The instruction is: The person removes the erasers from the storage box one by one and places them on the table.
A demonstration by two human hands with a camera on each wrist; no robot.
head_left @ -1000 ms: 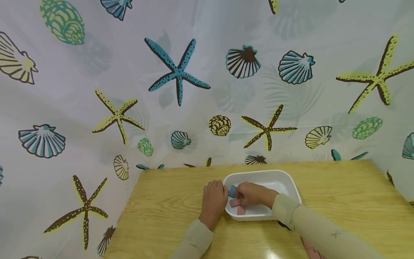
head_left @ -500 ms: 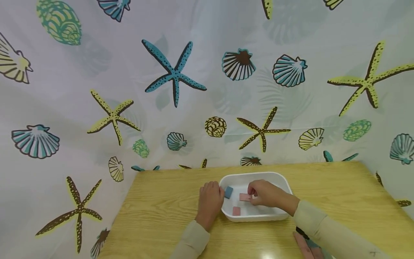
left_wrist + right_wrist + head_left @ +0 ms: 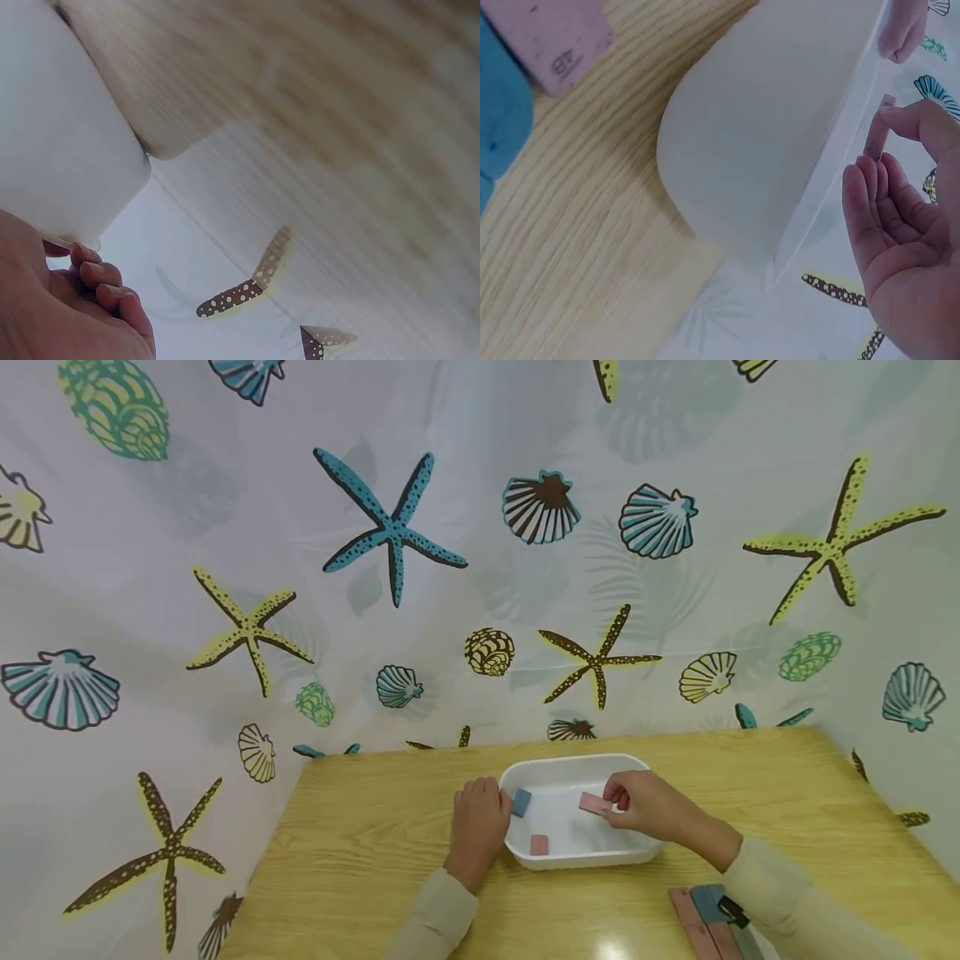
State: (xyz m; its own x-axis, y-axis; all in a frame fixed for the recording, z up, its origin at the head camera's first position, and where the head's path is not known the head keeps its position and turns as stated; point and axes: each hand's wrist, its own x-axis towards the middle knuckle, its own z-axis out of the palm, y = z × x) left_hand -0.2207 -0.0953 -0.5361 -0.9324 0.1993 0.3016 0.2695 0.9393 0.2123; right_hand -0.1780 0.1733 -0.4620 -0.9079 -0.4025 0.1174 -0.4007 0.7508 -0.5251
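My right hand (image 3: 663, 806) pinches a pink eraser (image 3: 592, 803) between thumb and fingers, over the right half of a white plastic tub (image 3: 558, 822). In the right wrist view the held eraser (image 3: 879, 131) shows narrow side on, above the tub's rim. My left hand (image 3: 480, 822) holds the tub's left end, and its curled fingers meet the rim in the left wrist view. On the tub floor lie a blue eraser (image 3: 521, 802) near the left wall and a small pink eraser (image 3: 538, 844) near the front.
Below my right forearm, a row of erasers lies on the wooden table (image 3: 360, 852): pink (image 3: 693, 922), blue (image 3: 708, 902) and grey-green (image 3: 746, 942). One pink block (image 3: 559, 41) is marked 4B. A curtain (image 3: 450, 568) with printed shells and starfish hangs behind the table.
My right hand has lifted the pink eraser from beside the others at the tub's left end and moved right with it. The left hand keeps its place on the tub.
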